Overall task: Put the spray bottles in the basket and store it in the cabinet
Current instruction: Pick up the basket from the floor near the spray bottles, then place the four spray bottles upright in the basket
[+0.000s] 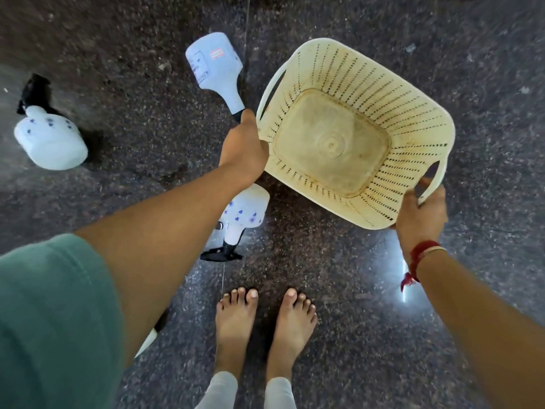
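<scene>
Cream slotted basket (354, 128) empty, tilted, off the floor. Left of it: white bottle (213, 66) held aloft by its neck. Dotted bottles lie far left (50, 140) and just below-left (244, 214).

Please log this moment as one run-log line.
left hand: holds white spray bottle | right hand: holds empty cream plastic basket | two bottles on floor

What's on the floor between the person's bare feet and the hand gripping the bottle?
In the head view, a white spray bottle with blue dots lies on the floor between the feet and the left hand.
</scene>
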The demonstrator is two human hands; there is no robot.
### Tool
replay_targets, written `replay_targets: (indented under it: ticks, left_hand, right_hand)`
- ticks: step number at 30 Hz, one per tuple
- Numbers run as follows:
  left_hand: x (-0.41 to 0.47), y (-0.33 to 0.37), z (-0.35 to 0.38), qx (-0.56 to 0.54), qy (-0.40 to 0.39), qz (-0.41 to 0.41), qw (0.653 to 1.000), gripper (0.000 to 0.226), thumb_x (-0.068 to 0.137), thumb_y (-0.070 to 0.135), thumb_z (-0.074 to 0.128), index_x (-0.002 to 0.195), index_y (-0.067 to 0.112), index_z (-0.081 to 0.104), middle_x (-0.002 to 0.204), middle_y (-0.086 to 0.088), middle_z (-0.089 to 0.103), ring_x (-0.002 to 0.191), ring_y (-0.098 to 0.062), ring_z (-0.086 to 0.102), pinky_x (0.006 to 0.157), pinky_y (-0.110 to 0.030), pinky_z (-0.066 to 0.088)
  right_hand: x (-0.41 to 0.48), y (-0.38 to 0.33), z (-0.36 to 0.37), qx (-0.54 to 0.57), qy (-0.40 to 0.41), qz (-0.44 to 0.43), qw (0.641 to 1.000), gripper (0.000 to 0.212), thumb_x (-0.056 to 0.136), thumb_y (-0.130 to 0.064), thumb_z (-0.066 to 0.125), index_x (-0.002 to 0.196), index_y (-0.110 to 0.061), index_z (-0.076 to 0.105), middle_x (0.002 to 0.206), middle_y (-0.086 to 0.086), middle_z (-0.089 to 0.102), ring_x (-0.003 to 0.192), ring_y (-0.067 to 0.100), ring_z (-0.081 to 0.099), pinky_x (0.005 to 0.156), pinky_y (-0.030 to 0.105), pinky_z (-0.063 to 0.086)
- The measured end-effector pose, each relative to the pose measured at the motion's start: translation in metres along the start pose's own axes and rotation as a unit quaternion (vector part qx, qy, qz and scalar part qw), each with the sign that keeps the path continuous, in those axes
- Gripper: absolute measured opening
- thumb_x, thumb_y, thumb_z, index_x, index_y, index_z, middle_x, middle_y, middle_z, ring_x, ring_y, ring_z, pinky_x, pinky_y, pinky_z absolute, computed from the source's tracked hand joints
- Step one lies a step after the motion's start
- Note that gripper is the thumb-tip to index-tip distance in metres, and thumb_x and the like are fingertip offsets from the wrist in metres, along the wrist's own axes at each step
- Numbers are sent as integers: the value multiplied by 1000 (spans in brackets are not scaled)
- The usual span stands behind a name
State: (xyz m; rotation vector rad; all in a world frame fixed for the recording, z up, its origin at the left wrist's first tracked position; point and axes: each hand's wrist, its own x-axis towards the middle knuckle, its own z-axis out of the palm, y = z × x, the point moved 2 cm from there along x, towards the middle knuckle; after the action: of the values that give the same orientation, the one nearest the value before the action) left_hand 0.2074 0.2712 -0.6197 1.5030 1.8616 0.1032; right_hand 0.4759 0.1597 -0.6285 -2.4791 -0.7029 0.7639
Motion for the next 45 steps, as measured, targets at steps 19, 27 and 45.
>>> replay_targets:
  ticks: [19, 27, 45]
  left_hand:
    - [-118, -193, -117, -147, 216, -222, 940, 15, 91, 5, 42, 102, 10, 32, 70, 1, 47, 57, -17, 46, 41, -27, 34]
    - [-169, -282, -90, -162, 233, -343, 895, 16, 94, 5, 40, 100, 13, 28, 69, 4, 41, 57, -13, 42, 44, -29, 34]
    - [-181, -284, -71, -52, 225, -319, 919, 77, 90, 19, 56, 153, 13, 13, 162, -15, 2, 149, -36, 8, 117, -58, 9]
  right_hand:
    - [-133, -160, 105, -92, -198, -259, 941, 29, 98, -21, 45, 125, -12, 50, 100, 19, 69, 90, 37, 65, 77, 41, 52]
    - [-178, -153, 195, -178, -340, -290, 877, 37, 97, -23, 47, 133, -12, 45, 118, 18, 66, 107, 37, 62, 92, 41, 49]
    - [-170, -107, 156, -120, -208, -334, 912, 41, 96, -52, 37, 75, -18, 48, 60, -6, 49, 54, 10, 50, 49, 27, 38]
